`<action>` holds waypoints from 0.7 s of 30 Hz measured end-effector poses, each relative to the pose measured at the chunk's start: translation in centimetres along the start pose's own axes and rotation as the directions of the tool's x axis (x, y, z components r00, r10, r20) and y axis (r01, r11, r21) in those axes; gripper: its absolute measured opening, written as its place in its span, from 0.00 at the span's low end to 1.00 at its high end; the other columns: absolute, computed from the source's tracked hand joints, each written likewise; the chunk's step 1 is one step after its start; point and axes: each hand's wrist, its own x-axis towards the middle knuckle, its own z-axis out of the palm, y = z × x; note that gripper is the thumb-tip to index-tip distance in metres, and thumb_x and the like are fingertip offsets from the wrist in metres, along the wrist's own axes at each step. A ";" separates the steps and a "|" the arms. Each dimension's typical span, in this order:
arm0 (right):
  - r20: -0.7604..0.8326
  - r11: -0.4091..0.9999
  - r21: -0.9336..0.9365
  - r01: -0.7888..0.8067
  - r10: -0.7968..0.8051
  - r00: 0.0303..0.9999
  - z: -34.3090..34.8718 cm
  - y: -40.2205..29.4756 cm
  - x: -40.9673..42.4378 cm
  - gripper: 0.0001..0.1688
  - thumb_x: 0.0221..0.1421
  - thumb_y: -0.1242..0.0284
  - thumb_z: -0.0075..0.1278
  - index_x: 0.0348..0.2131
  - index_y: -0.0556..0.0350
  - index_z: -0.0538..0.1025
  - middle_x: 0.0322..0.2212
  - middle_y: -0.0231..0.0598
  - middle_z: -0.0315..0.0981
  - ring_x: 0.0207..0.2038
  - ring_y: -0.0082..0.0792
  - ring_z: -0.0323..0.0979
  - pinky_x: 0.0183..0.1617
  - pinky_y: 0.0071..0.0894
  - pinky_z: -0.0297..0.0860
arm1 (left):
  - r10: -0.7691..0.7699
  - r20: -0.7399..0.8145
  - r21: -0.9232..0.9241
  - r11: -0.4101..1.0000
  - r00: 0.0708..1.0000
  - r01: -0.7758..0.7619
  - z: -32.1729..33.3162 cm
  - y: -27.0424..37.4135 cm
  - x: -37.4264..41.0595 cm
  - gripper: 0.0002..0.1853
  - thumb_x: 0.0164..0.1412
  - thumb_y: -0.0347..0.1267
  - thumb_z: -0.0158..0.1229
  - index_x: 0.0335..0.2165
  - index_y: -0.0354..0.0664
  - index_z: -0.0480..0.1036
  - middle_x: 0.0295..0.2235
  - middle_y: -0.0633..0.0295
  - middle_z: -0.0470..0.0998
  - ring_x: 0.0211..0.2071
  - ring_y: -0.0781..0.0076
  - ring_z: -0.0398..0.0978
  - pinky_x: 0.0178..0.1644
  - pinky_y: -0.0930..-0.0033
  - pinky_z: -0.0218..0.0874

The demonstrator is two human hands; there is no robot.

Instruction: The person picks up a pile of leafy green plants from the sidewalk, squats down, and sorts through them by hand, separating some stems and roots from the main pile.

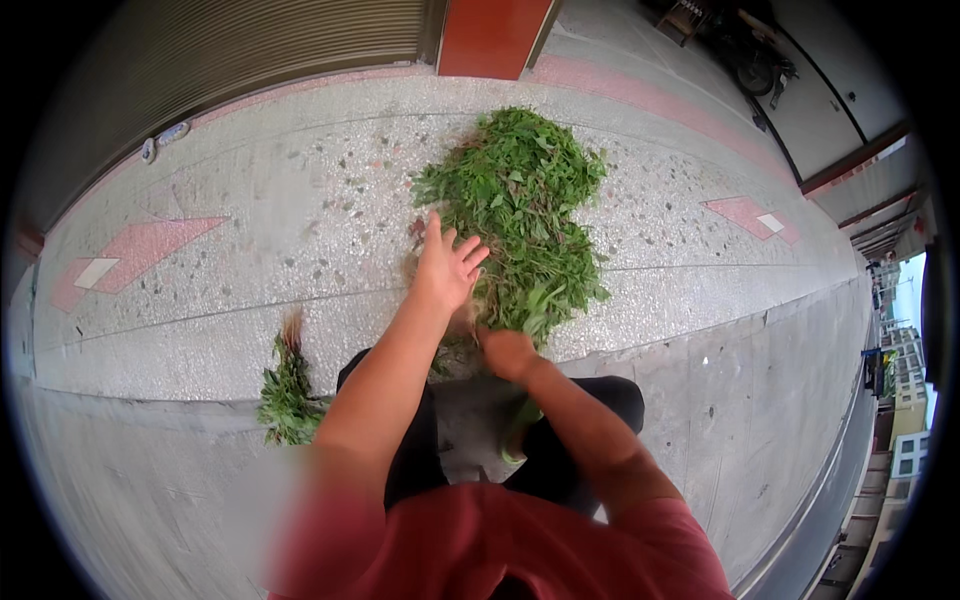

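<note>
A large heap of leafy green plants (525, 187) lies on the speckled floor before me, with stems and roots towards its left side. My left hand (451, 264) is raised beside the heap's left edge, palm up and fingers spread, holding nothing. Below it, my right hand (508, 354) is closed around the root end of some plant stems (474, 319) between my knees; leaves hang beneath that hand. A smaller bundle of leafy plants (289, 390), with its pale roots pointing away from me, rests at the floor's edge to the left of my left forearm.
The speckled floor (360, 225) ends in a low edge above grey concrete (697, 420). A ribbed shutter (300, 37) and a red pillar (487, 37) stand beyond the heap. Shoes (174, 133) lie by the shutter; a motorcycle (754, 71) is at the upper right.
</note>
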 end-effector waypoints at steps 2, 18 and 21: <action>0.144 1.000 -0.028 0.000 0.004 0.990 0.4 0.6 -0.2 0.21 0.50 0.59 0.46 0.37 0.56 0.70 0.26 0.57 0.71 0.29 0.56 0.70 0.34 0.48 0.66 | 0.059 0.037 -0.023 0.998 0.998 -0.058 0.1 0.9 0.3 0.45 0.55 0.61 0.32 0.59 0.43 0.34 0.56 0.53 0.52 0.57 0.57 0.51 0.60 0.57 0.27; -0.094 0.998 0.063 0.020 -0.014 0.995 1.0 0.5 -0.5 0.16 0.47 0.68 0.48 0.34 0.60 0.69 0.27 0.57 0.70 0.30 0.55 0.70 0.31 0.48 0.65 | 0.178 0.061 -0.017 0.984 0.982 -0.177 -0.4 2.3 -0.5 0.43 0.56 0.59 0.32 0.59 0.43 0.35 0.56 0.51 0.52 0.55 0.60 0.55 0.60 0.61 0.31; -0.183 0.971 0.200 -0.130 0.168 0.969 -2.9 1.0 0.6 0.15 0.51 0.66 0.47 0.35 0.58 0.68 0.22 0.42 0.72 0.21 0.43 0.70 0.23 0.39 0.65 | 0.197 0.017 0.025 0.980 0.980 -0.198 -2.1 2.8 -0.6 0.41 0.57 0.58 0.32 0.59 0.42 0.36 0.56 0.52 0.53 0.55 0.61 0.56 0.60 0.62 0.31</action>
